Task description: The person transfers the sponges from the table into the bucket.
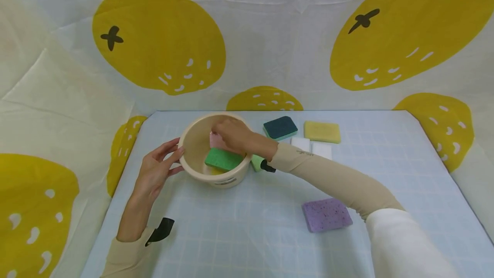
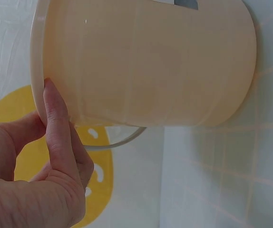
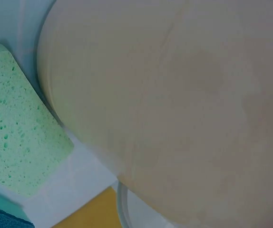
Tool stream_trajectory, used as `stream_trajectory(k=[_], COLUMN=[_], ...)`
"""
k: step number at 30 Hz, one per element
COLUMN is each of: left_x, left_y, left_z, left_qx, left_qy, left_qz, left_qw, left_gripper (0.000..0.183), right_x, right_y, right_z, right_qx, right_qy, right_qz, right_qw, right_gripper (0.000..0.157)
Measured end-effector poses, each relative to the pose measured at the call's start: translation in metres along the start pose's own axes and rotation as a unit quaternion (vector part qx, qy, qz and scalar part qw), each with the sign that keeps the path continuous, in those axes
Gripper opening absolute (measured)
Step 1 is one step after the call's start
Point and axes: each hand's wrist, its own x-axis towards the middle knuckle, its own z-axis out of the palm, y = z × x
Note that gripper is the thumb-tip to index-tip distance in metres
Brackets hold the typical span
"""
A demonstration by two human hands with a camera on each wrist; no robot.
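Note:
A cream plastic bucket (image 1: 197, 175) stands upright at the back left of the table. My left hand (image 1: 156, 167) pinches its rim from the left, and the left wrist view shows thumb and fingers of that hand (image 2: 55, 156) on either side of the lip. Reaching in over the right side, my right hand (image 1: 235, 134) grips a pink sponge (image 1: 217, 141) inside the bucket; its fingertips are partly hidden. A green sponge (image 1: 224, 159) lies in front of the pink one. Below it, a bit of yellow (image 1: 217, 171) shows. The right wrist view shows only the bucket's outside (image 3: 141, 104), not the hand.
Right of the bucket lie a light green sponge (image 3: 22, 123), a dark green scouring sponge (image 1: 280, 128), a yellow sponge (image 1: 322, 131) and two white pieces (image 1: 322, 150). A purple sponge (image 1: 327, 215) lies nearer the front. Behind the table (image 1: 231, 235) hangs fruit-patterned cloth (image 1: 278, 46).

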Motion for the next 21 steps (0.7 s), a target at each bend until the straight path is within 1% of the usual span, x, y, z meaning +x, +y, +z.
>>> stream_trajectory(k=[4, 9, 12, 14, 18, 21], left_x=[0.0, -0.001, -0.001, -0.002, -0.003, -0.003], left_y=[0.0, 0.001, 0.001, 0.002, 0.002, 0.002], left_z=[0.001, 0.002, 0.002, 0.002, 0.001, 0.0], left_qx=[0.001, 0.002, 0.001, -0.001, -0.019, -0.027], left_qy=[0.001, 0.004, 0.005, 0.003, -0.01, -0.013], left_qz=[0.002, 0.0, -0.004, -0.005, 0.005, 0.009], left_qw=[1.0, 1.0, 1.0, 1.0, 0.9998, 0.9995], left_gripper=[0.063, 0.061, 0.061, 0.062, 0.064, 0.063], right_x=[0.001, -0.003, -0.009, -0.013, -0.021, -0.027], right_y=[0.002, 0.003, 0.003, 0.004, 0.008, 0.012], right_z=[0.002, -0.002, -0.009, -0.014, -0.023, -0.028], right_qx=[0.0, 0.017, 0.048, 0.081, 0.128, 0.149], right_qy=[0.002, 0.005, 0.004, 0.004, 0.012, 0.024], right_qz=[0.003, -0.006, -0.013, -0.015, -0.027, -0.038], right_qw=[1.0, 1.0, 0.999, 0.997, 0.991, 0.988], right_gripper=[0.03, 0.029, 0.029, 0.028, 0.029, 0.029])
